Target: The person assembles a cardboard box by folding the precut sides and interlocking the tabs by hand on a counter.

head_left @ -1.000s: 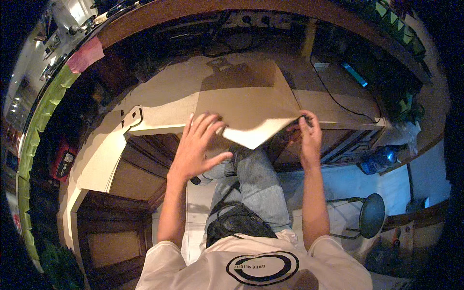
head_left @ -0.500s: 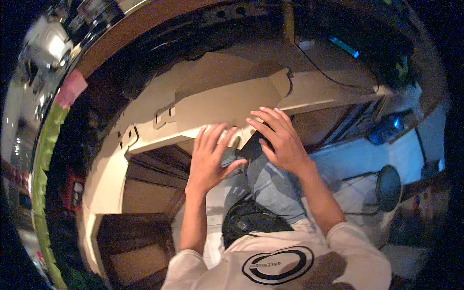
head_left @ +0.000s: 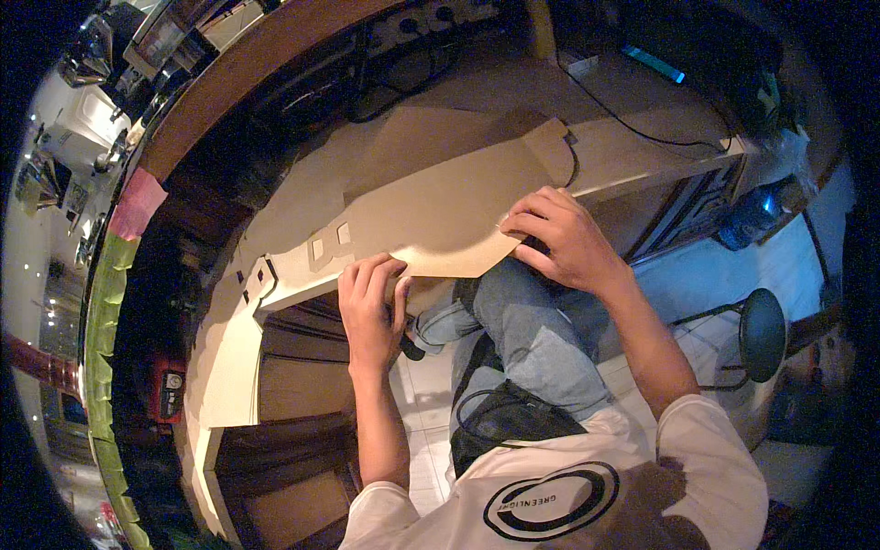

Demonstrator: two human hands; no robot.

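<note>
A brown cardboard sheet (head_left: 463, 206) lies on the tabletop in front of me, its near part reaching past the table's edge over my lap. My left hand (head_left: 371, 302) pinches the near left edge, fingers bent on top. At the near right edge, my right hand (head_left: 570, 243) grips the same sheet between curled fingers and thumb. The sheet bows slightly between the two hands. To its left lies a letter-shaped cardboard cut-out (head_left: 330, 247) with two openings. A smaller, dark-edged cut-out (head_left: 261, 280) lies farther left along the edge.
Black cables (head_left: 403, 78) curl at the back of the table. A glowing blue strip (head_left: 653, 64) lies at the far right. Open shelves (head_left: 307, 367) sit under the tabletop on the left. A round dark stool (head_left: 759, 335) and a blue-lit bottle (head_left: 759, 215) stand to the right.
Both hands, earlier spread above the sheet's near edge, have moved apart and closed on it. The view has shifted slightly.
</note>
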